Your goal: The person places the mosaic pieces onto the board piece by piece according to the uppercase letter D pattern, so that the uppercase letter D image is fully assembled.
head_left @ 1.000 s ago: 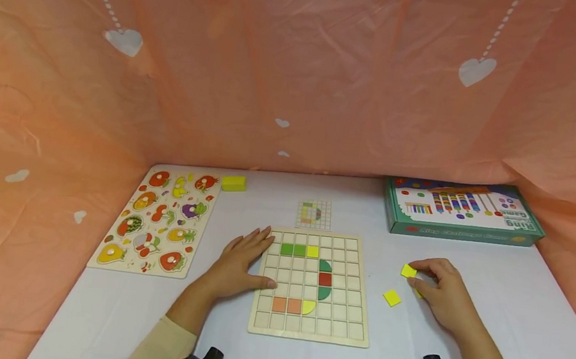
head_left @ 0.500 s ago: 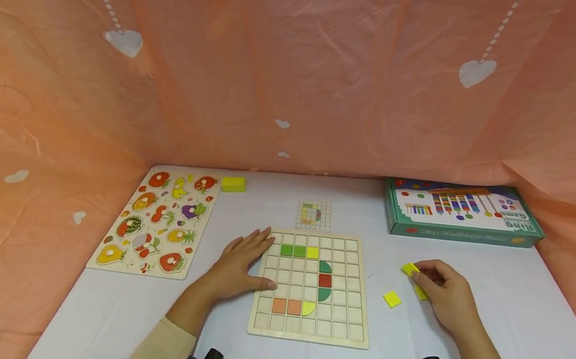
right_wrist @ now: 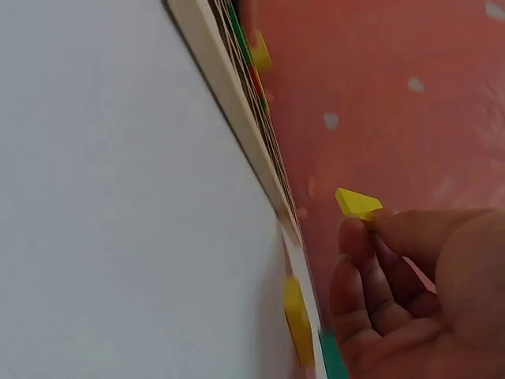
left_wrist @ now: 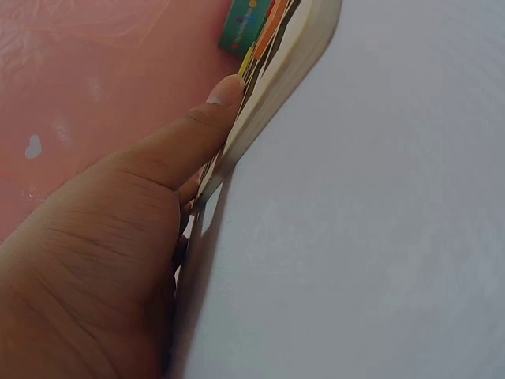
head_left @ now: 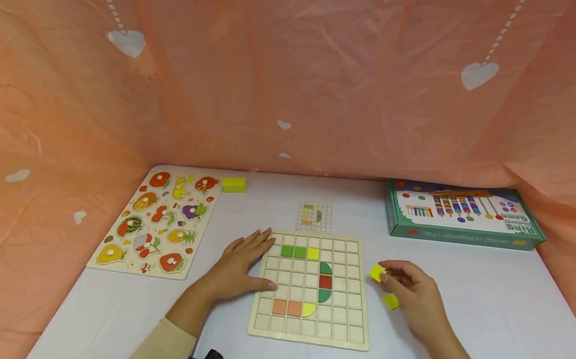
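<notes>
My left hand [head_left: 243, 269] rests on the left edge of the wooden grid board [head_left: 340, 330], fingers spread straight and thumb lying on top. In the left wrist view the thumb [left_wrist: 225, 91] touches the board's rim. My right hand [head_left: 416, 295], right of the board, pinches a yellow square tile [head_left: 377, 272] between thumb and fingers; the right wrist view shows this tile [right_wrist: 357, 203] held above the table. Another yellow tile [head_left: 391, 301] lies on the table just below the fingers, partly covered. On the board sit green squares [head_left: 293, 252], orange squares [head_left: 286, 308], a red square [head_left: 325, 281] and yellow and dark green pieces.
Behind the board lies a small pattern card [head_left: 314, 216]. A fruit puzzle board [head_left: 160, 227] stands at the left, with a yellow block [head_left: 234, 185] beside its top corner. The green game box [head_left: 467, 218] is at the back right, before an orange curtain [head_left: 300, 74].
My right hand lifts the pinched yellow tile and carries it left toward the board. The yellow tile earlier seen under that hand no longer shows. My left hand stays put.
</notes>
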Action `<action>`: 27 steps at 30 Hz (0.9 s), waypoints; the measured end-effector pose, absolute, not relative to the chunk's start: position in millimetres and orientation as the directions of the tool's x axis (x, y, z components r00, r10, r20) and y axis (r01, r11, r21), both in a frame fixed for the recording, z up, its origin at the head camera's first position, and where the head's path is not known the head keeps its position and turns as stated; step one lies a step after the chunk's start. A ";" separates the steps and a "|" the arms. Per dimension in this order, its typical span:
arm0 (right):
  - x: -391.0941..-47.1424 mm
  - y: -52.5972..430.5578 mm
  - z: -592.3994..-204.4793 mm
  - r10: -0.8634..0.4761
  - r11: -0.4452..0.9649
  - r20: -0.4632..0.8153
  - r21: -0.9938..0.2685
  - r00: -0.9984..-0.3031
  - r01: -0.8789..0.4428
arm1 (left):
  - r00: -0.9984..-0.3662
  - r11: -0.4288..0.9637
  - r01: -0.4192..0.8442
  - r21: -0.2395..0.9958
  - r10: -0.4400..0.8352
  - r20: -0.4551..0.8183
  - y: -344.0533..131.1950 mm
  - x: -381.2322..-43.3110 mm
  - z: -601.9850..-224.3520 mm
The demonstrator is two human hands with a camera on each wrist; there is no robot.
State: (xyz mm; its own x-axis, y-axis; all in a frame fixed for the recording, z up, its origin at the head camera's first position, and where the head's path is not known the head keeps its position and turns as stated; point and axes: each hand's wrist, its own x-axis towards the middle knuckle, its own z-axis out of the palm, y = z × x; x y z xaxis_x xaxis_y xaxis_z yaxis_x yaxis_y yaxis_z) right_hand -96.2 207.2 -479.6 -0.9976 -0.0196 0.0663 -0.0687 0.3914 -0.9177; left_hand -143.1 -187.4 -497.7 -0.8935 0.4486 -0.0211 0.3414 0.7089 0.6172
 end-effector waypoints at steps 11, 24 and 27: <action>-87.5 147.7 -487.7 -0.281 0.292 0.145 -0.929 -0.949 -0.228 | -0.890 0.707 0.343 0.618 0.455 -0.027 -187.2 -142.5 -496.5; -96.7 82.6 -486.5 -0.438 0.364 0.214 -0.846 -0.873 -0.390 | -0.895 0.712 0.336 0.617 0.445 -0.027 -186.7 -142.1 -495.3; -99.2 72.4 -487.5 -0.471 0.389 0.216 -0.819 -0.855 -0.421 | -0.894 0.710 0.338 0.618 0.447 -0.024 -187.8 -142.3 -495.8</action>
